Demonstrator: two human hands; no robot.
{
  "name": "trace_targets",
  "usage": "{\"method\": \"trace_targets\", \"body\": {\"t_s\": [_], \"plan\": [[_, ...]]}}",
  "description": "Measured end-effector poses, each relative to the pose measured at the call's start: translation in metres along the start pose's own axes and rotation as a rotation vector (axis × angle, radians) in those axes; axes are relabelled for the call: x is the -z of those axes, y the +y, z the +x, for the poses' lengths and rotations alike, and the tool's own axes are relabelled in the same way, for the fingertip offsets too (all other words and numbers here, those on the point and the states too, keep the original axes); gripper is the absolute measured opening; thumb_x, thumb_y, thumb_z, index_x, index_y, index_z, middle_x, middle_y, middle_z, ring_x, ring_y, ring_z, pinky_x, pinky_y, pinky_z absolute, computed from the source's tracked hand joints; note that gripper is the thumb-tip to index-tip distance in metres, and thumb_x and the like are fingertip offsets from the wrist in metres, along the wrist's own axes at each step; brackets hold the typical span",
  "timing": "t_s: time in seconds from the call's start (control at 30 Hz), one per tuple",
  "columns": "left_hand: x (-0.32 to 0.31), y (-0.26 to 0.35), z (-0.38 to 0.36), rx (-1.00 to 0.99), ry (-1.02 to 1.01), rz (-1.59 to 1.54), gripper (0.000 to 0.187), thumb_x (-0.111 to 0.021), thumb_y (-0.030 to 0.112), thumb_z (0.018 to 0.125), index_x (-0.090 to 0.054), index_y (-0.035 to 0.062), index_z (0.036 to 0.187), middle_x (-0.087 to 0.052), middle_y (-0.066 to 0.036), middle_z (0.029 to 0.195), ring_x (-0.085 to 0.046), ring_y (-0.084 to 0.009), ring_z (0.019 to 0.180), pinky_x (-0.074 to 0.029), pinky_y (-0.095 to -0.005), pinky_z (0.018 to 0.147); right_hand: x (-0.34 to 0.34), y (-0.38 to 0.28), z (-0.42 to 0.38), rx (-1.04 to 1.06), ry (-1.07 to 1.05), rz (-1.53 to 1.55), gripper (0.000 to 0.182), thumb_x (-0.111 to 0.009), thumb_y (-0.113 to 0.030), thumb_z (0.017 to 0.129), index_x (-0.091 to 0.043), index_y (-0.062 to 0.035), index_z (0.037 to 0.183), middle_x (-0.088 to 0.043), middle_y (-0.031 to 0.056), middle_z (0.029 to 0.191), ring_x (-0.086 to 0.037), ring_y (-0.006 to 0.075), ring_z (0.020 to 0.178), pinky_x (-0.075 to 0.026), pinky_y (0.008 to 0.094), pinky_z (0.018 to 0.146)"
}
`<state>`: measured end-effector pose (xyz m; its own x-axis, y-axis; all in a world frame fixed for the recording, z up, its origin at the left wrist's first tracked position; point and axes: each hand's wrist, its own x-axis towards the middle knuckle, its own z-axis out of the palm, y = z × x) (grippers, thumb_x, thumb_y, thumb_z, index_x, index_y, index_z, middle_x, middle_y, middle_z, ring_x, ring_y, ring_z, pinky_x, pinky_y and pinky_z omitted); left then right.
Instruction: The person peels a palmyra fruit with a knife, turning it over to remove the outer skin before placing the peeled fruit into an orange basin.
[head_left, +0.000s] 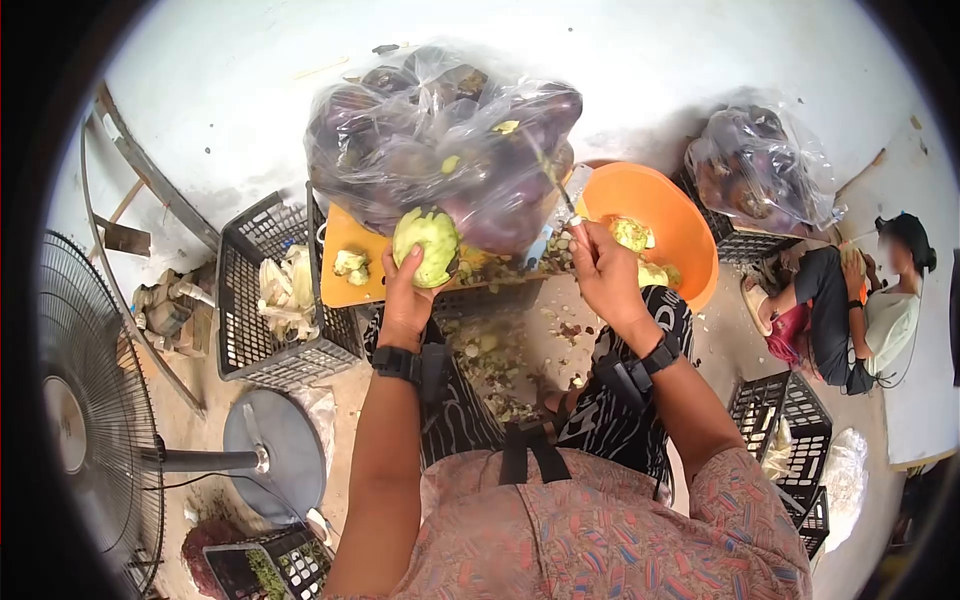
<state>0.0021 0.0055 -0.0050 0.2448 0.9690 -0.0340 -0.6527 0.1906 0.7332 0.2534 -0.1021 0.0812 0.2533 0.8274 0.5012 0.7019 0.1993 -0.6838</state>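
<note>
My left hand [405, 290] is closed around a round pale-green vegetable [427, 247], its surface cut into peeled facets with a dark patch low on the right. A thin knife [558, 187] is gripped in my right hand [610, 275], its blade pointing up and left, apart from the vegetable. Right behind both hands, a large clear plastic bag [430, 150] is filled with dark purple round produce. Beneath the bag shows a yellow-orange board [345, 285] with a pale trimmed piece [351, 265] on it. An orange basin [690, 235] beside my right hand holds pale-green pieces [632, 234].
Black crates stand left [235, 330] and right [818, 430]. A standing fan [85, 420] is at far left. Another bag of purple produce [755, 165] rests on a crate behind. A seated person [880, 310] is at right. Peelings [490, 370] litter the floor between my legs.
</note>
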Motion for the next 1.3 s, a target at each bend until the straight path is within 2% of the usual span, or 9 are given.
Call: {"method": "trace_targets", "body": {"t_s": [0.07,0.17,0.2,0.27,0.33,0.37,0.47,0.73,1.3], "plan": [[-0.003,0.003,-0.004,0.027,0.006,0.054,0.063,-0.067,0.026,0.09,-0.027,0.0226,0.139,-0.047,-0.011,0.134,-0.058,-0.0308,0.115,-0.056,-0.0548,0.079,-0.008,0.005,-0.001,0.134,0.03,-0.025,0.018,-0.058,-0.019,0.092,-0.062,-0.0039,0.1,-0.062,0.02,0.075,-0.061,0.0401,0.07,-0.048,0.0457,0.063],[-0.012,0.008,-0.01,0.045,0.013,0.191,0.069,-0.068,0.028,0.09,-0.023,0.0237,0.143,-0.049,-0.012,0.133,-0.06,-0.0305,0.112,-0.06,-0.0498,0.073,-0.011,-0.007,-0.001,0.134,-0.098,-0.094,0.022,-0.062,-0.014,0.088,-0.064,-0.0037,0.108,-0.064,0.0203,0.08,-0.063,0.037,0.07,-0.051,0.041,0.063],[-0.012,0.006,-0.01,0.033,0.025,0.196,0.069,-0.068,0.028,0.09,-0.023,0.0237,0.143,-0.049,-0.012,0.133,-0.06,-0.0305,0.112,-0.06,-0.0498,0.073,-0.014,-0.008,-0.001,0.174,-0.14,-0.131,0.027,-0.064,-0.01,0.087,-0.064,-0.0011,0.113,-0.065,0.0217,0.082,-0.065,0.0354,0.07,-0.052,0.0368,0.062],[-0.009,0.002,-0.008,-0.014,0.002,0.234,0.061,-0.061,0.03,0.093,-0.027,0.0232,0.143,-0.05,-0.01,0.134,-0.06,-0.0305,0.113,-0.061,-0.0504,0.074,-0.025,0.0,-0.002,0.212,-0.157,-0.186,0.031,-0.066,-0.012,0.085,-0.064,-0.0039,0.115,-0.065,0.0215,0.083,-0.066,0.0365,0.071,-0.052,0.0385,0.061],[-0.008,-0.004,-0.006,-0.058,0.025,0.207,0.063,-0.063,0.021,0.091,-0.029,0.0221,0.144,-0.05,-0.01,0.134,-0.06,-0.0301,0.113,-0.061,-0.0471,0.072,-0.03,-0.003,-0.001,0.284,-0.198,-0.077,0.033,-0.067,-0.015,0.085,-0.064,-0.0057,0.117,-0.066,0.0202,0.082,-0.066,0.0365,0.069,-0.052,0.0387,0.061],[-0.007,-0.007,-0.005,-0.087,0.031,0.155,0.068,-0.066,0.013,0.088,-0.028,0.0183,0.144,-0.049,-0.012,0.132,-0.058,-0.0287,0.114,-0.058,-0.0439,0.081,-0.038,-0.003,-0.001,0.357,-0.127,-0.042,0.033,-0.062,-0.024,0.088,-0.064,-0.0149,0.12,-0.063,0.014,0.072,-0.063,0.0329,0.063,-0.049,0.0426,0.056],[-0.01,-0.014,-0.005,-0.175,0.059,0.112,0.077,-0.07,0.002,0.082,-0.026,0.008,0.146,-0.049,-0.012,0.129,-0.053,-0.0234,0.116,-0.048,-0.0352,0.096,-0.044,-0.011,0.002,0.383,-0.183,-0.066,0.035,-0.063,-0.026,0.088,-0.061,-0.0148,0.121,-0.062,0.0137,0.074,-0.062,0.0335,0.061,-0.048,0.0431,0.055],[-0.011,-0.012,-0.008,-0.229,0.008,0.305,0.092,-0.078,0.0,0.073,-0.024,0.0066,0.147,-0.048,-0.011,0.13,-0.053,-0.0212,0.116,-0.048,-0.0343,0.097,-0.06,0.001,-0.003,0.464,-0.206,-0.181,0.032,-0.065,-0.027,0.087,-0.063,-0.0131,0.116,-0.057,0.0091,0.069,-0.058,0.0305,0.055,-0.046,0.0414,0.05],[-0.02,-0.01,-0.013,-0.211,0.019,0.201,0.089,-0.074,-0.004,0.075,-0.024,0.0072,0.147,-0.049,-0.013,0.13,-0.054,-0.0215,0.116,-0.049,-0.0343,0.097,-0.056,0.006,0.002,0.374,-0.15,-0.104,0.019,-0.066,-0.029,0.087,-0.067,-0.0167,0.102,-0.056,0.0072,0.063,-0.056,0.0273,0.052,-0.043,0.0393,0.047]]}}
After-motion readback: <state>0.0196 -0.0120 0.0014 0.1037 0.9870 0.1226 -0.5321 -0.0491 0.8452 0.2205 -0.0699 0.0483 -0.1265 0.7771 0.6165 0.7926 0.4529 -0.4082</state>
